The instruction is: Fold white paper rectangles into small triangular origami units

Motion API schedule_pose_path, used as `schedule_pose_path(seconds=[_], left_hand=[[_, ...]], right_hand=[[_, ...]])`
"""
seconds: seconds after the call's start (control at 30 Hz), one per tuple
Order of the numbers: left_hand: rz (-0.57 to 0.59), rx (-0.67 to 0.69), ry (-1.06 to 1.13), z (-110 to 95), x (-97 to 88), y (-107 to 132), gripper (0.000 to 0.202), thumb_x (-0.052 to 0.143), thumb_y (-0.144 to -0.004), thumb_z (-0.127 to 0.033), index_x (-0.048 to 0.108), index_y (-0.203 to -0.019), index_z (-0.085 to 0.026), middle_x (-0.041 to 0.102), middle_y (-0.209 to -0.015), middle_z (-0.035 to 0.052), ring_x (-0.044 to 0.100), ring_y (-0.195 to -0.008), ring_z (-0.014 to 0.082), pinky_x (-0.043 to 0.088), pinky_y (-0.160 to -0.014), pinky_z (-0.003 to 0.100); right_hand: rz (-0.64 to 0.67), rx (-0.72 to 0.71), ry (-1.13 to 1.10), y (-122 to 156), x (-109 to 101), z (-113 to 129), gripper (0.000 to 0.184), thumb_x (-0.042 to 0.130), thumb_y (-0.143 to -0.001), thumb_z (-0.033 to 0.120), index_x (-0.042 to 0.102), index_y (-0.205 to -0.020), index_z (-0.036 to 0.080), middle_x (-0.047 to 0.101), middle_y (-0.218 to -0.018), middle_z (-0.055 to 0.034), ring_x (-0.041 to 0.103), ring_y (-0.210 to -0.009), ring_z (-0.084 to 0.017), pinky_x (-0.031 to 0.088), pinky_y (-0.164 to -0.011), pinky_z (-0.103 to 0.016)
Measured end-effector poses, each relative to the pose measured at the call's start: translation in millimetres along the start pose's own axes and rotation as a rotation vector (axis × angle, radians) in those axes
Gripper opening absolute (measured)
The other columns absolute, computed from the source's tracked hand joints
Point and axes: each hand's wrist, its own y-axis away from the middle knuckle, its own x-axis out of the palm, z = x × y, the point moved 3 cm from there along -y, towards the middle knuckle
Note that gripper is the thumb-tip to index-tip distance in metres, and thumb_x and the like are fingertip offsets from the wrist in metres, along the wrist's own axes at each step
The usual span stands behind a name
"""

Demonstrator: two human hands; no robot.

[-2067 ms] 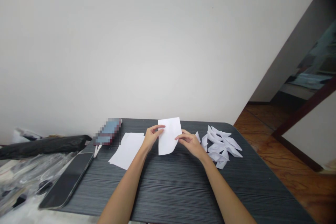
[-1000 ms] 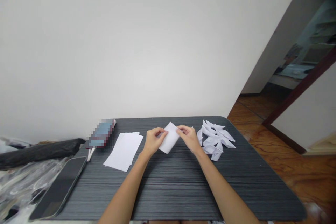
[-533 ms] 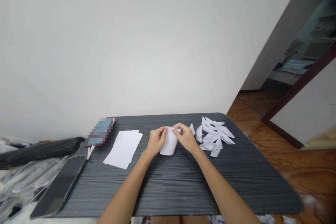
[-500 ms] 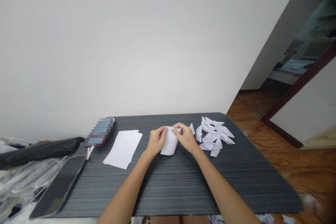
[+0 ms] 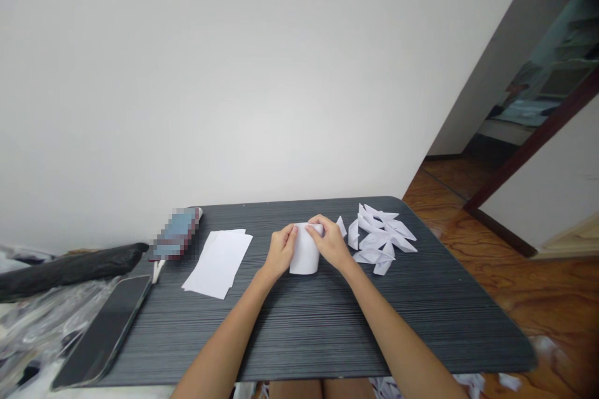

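A small white paper sheet (image 5: pixel 305 257), bent over into a fold, lies on the dark striped table (image 5: pixel 304 324) between my hands. My left hand (image 5: pixel 279 250) holds its left edge. Its upper right edge is pinched under the fingers of my right hand (image 5: pixel 330 242). A stack of flat white sheets (image 5: pixel 218 262) sits just left of my left hand. To the right lies a heap of several folded white paper triangles (image 5: pixel 378 237).
A dark phone (image 5: pixel 105 330) lies at the table's left front edge, with a blurred rectangular object (image 5: pixel 176 234) behind it. A long black bag (image 5: pixel 70 265) and clear plastic lie off the left side. Wooden floor (image 5: pixel 524 287) and a doorway are at the right.
The sheet, first held up flat above the table, has been brought down and bent over on itself; both hands now press it on the tabletop. The view has shifted slightly.
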Motion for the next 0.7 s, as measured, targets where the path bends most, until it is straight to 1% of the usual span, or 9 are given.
schedule_pose_path(seconds=[0.13,0.3,0.47,0.6,0.7], left_hand=[[0.006,0.006,0.001,-0.2,1.7,1.1,0.033,0.039,-0.08,-0.038,0.051,-0.061,-0.014,0.039,-0.05,-0.0025,0.035,-0.048,0.0087,0.025,-0.047,0.02],[0.022,0.015,-0.032,-2.3,3.2,1.6,0.032,0.038,-0.081,-0.037,0.053,-0.065,-0.014,0.04,-0.051,-0.0023,0.035,-0.048,0.0087,0.025,-0.047,0.02],[0.009,0.038,-0.04,-2.4,3.8,1.1,0.032,0.04,-0.079,-0.039,0.055,-0.067,-0.013,0.04,-0.05,-0.0017,0.035,-0.048,0.0087,0.025,-0.045,0.019],[0.007,0.047,-0.076,-1.0,4.5,0.8,0.034,0.038,-0.08,-0.038,0.053,-0.064,-0.013,0.037,-0.049,-0.0028,0.032,-0.046,0.0076,0.024,-0.044,0.019],[-0.001,0.039,-0.106,0.3,4.0,0.1,0.035,0.036,-0.081,-0.038,0.048,-0.06,-0.013,0.035,-0.048,-0.0038,0.031,-0.046,0.0069,0.023,-0.044,0.019]], right_hand=[[0.0,-0.007,0.014,0.1,-0.8,2.2,0.009,0.047,-0.074,0.024,0.052,-0.069,0.018,0.055,-0.069,-0.0016,0.051,-0.067,-0.016,0.039,-0.063,-0.026],[-0.004,-0.031,0.034,-0.4,-1.6,4.3,0.009,0.047,-0.074,0.023,0.052,-0.069,0.018,0.054,-0.069,-0.0015,0.051,-0.067,-0.016,0.038,-0.064,-0.026],[-0.003,-0.029,0.037,0.0,-1.4,4.1,0.008,0.047,-0.073,0.022,0.051,-0.068,0.018,0.054,-0.069,-0.0013,0.051,-0.067,-0.015,0.038,-0.064,-0.026],[0.0,-0.024,0.024,0.7,-1.4,4.4,0.009,0.047,-0.073,0.023,0.051,-0.067,0.017,0.054,-0.068,-0.001,0.05,-0.067,-0.015,0.038,-0.064,-0.026],[-0.001,0.009,-0.017,0.0,-0.8,2.4,0.01,0.049,-0.072,0.024,0.052,-0.066,0.017,0.054,-0.067,-0.0007,0.051,-0.067,-0.014,0.039,-0.064,-0.026]])
